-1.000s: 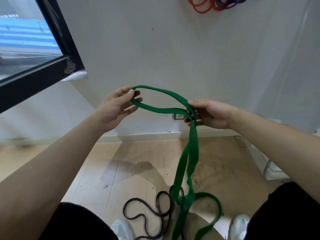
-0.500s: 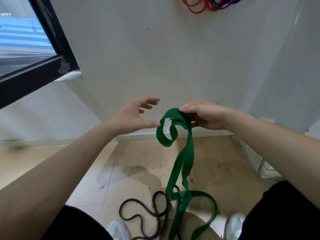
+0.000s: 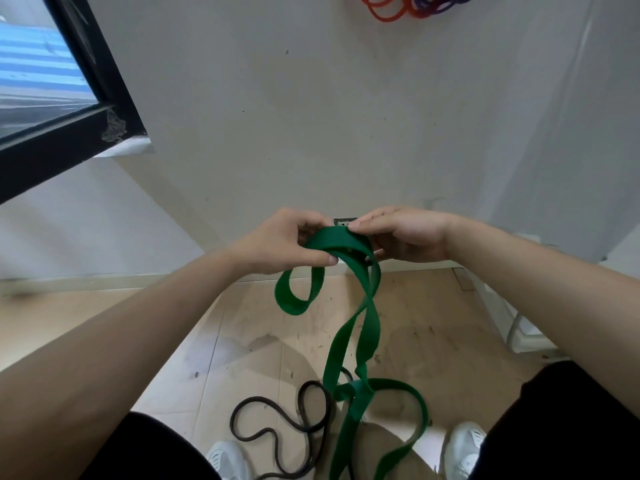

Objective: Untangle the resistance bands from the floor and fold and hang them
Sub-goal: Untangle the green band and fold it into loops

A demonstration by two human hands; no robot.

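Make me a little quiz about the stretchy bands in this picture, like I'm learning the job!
1. True or false: the left hand and the right hand both grip the green band.
2. Fill the gap: the orange band and the purple band hang on the ____.
3. Which band lies on the floor with no hand on it? A. the black band B. the orange band C. the purple band

Key: 1 true; 2 wall; 3 A.
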